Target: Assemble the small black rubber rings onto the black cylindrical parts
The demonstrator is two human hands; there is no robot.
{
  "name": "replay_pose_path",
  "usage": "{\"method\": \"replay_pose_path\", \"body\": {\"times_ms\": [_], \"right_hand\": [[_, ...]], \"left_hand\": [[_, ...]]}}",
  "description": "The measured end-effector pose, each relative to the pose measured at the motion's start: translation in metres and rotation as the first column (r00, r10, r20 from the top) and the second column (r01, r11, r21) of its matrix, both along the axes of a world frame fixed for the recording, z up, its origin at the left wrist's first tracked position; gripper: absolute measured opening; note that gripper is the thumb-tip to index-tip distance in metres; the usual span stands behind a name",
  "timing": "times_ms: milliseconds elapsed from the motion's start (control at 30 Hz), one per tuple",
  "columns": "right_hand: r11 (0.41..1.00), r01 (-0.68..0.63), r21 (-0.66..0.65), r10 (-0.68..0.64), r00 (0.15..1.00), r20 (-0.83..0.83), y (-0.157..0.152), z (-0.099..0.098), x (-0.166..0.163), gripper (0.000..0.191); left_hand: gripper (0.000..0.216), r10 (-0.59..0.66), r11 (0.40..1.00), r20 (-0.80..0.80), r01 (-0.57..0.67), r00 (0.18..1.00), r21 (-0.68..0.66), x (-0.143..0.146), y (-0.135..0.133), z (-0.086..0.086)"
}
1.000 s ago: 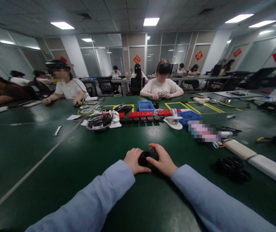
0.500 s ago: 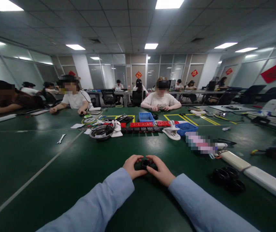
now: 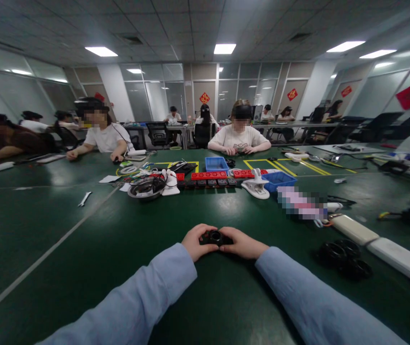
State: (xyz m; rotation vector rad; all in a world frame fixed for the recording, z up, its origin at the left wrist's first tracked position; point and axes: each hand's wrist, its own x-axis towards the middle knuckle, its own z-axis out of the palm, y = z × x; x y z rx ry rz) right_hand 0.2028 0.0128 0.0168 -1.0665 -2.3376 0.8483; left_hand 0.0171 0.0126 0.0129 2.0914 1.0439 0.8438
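Between my hands, low over the green table (image 3: 176,297), is a black ring-shaped part (image 3: 216,235) whose round opening faces up toward me. My left hand (image 3: 193,243) closes on its left side, thumb in front and fingers behind. From the other side my right hand (image 3: 246,243) grips it the same way, its thumb close to the left thumb. Dark material shows on both sides of the ring, partly covered by the fingers; whether it is one piece or more I cannot tell. Several similar black rings (image 3: 345,258) lie in a cluster to the right of my right forearm.
Beyond the cluster run long white bars (image 3: 402,263). Ahead are red blocks (image 3: 210,175), a white clamp base (image 3: 257,186), blue bins (image 3: 278,182) and a dish of black cable (image 3: 147,188). A wrench (image 3: 85,199) lies left. Several people sit across the table, one (image 3: 240,136) directly opposite.
My right hand has closed in on the black ring-shaped part, its fingers and thumb drawing nearer the left hand. The whole view has tilted down slightly.
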Motion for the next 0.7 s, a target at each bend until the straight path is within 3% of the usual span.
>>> {"method": "replay_pose_path", "body": {"times_ms": [67,167,233,300,400,500,600,700], "right_hand": [[0.997,0.077,0.012,-0.077,0.997,0.018,0.000,-0.003,-0.003,0.025],[0.946,0.301,0.119,-0.312,0.947,0.082,-0.005,-0.009,-0.015,0.029],[0.888,0.408,0.214,-0.439,0.890,0.125,-0.008,-0.011,-0.025,0.028],[0.860,0.439,0.259,-0.482,0.866,0.132,-0.010,-0.011,-0.032,0.026],[0.895,0.379,0.237,-0.403,0.913,0.062,-0.009,-0.009,-0.029,0.037],[0.971,0.193,0.145,-0.193,0.981,-0.013,-0.003,-0.005,-0.015,0.053],[0.999,-0.038,-0.039,0.034,0.995,-0.093,0.002,0.000,-0.002,0.048],[0.987,-0.094,-0.131,0.076,0.988,-0.137,0.004,0.003,0.003,0.041]], "left_hand": [[0.037,0.116,0.993,-0.012,-0.116,0.993,-0.006,0.006,-0.003,0.001],[0.036,0.317,0.948,-0.026,-0.317,0.948,0.000,0.016,-0.007,0.000],[0.036,0.377,0.926,-0.025,-0.377,0.926,0.017,0.021,-0.008,-0.001],[0.036,0.387,0.922,-0.013,-0.386,0.922,0.030,0.022,-0.006,-0.003],[0.036,0.312,0.950,0.015,-0.312,0.950,-0.004,0.018,-0.001,-0.006],[0.038,0.163,0.986,0.038,-0.161,0.986,-0.050,0.011,0.003,-0.007],[0.041,0.037,0.996,0.064,-0.031,0.997,-0.087,0.006,0.004,-0.006],[0.047,0.003,0.997,0.070,0.003,0.998,-0.083,0.006,0.002,-0.003]]}}
